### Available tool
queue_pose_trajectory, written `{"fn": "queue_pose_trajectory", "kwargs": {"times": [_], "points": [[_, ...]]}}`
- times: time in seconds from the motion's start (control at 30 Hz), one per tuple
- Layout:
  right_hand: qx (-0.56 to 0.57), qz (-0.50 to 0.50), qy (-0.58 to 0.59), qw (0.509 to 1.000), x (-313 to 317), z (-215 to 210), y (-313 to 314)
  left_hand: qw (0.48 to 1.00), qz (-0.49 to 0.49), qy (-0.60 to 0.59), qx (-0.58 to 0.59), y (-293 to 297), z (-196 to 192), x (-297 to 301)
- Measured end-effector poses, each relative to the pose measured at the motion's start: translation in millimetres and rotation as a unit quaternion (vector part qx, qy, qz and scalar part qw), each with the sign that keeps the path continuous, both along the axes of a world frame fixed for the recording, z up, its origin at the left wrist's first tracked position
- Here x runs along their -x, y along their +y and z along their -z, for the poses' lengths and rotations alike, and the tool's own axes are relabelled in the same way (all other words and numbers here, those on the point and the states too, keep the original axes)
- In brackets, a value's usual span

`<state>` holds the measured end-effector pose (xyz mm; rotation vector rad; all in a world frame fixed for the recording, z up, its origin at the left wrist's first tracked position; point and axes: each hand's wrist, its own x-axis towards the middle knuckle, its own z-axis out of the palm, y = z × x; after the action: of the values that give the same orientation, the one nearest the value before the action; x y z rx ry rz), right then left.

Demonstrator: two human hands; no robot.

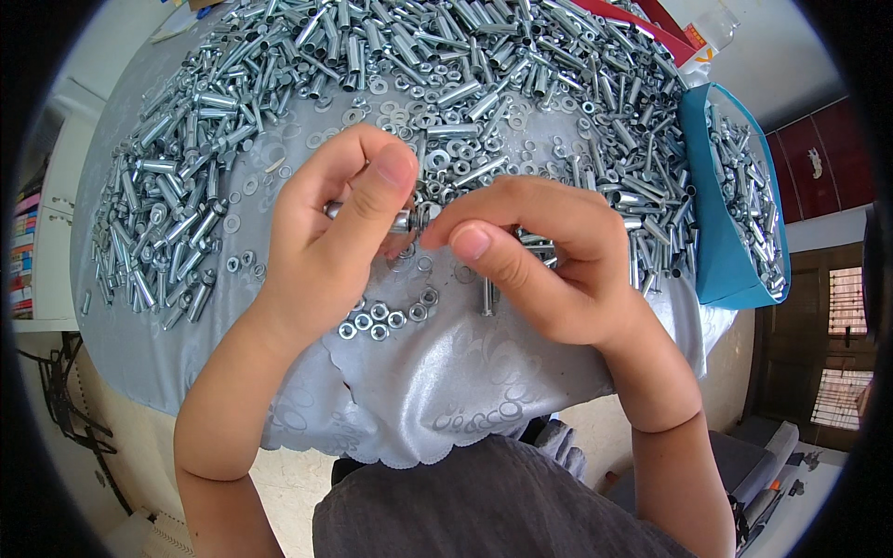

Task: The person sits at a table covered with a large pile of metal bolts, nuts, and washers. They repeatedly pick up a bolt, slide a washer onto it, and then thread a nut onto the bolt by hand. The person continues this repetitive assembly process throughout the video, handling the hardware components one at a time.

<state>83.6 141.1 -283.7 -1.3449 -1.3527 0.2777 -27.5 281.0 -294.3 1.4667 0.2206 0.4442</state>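
Observation:
A silvery sleeve anchor bolt [402,221] lies level in front of me, its barrel gripped between the thumb and curled fingers of my left hand [321,232]. A washer and what looks like a nut [424,217] sit at its right end. My right hand [567,256] is closed at that end, the bent index finger touching it and the thumb tip close by; the fingers partly hide the contact. Below the bolt, a small group of loose hex nuts [379,313] rests on the grey tablecloth [446,372].
Heaps of metal sleeves and bolts [400,46] cover the far side of the table, with another pile [167,214] at left. Flat washers [456,149] are scattered between. At right stands a blue container [721,251] of bolts; a red box [656,23] is behind.

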Motion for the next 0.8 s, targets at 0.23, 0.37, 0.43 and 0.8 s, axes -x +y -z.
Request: {"fn": "queue_pose_trajectory", "kwargs": {"times": [0.23, 0.37, 0.43, 0.8], "points": [[0.019, 0.027, -0.011, 0.999, -3, 2, 0, 1.0, 0.019, 0.01, 0.0, 2, -4, 4], [0.032, -0.016, -0.039, 0.999, -4, 2, -2, 0.999, -0.031, -0.016, -0.008, 0, -2, 1], [0.024, -0.028, -0.029, 0.999, -1, 2, -2, 0.997, -0.068, -0.003, -0.049, -4, -4, -3], [0.025, -0.009, -0.034, 0.999, -7, 3, -2, 0.999, -0.046, 0.005, 0.002, 1, -3, 1]]}}
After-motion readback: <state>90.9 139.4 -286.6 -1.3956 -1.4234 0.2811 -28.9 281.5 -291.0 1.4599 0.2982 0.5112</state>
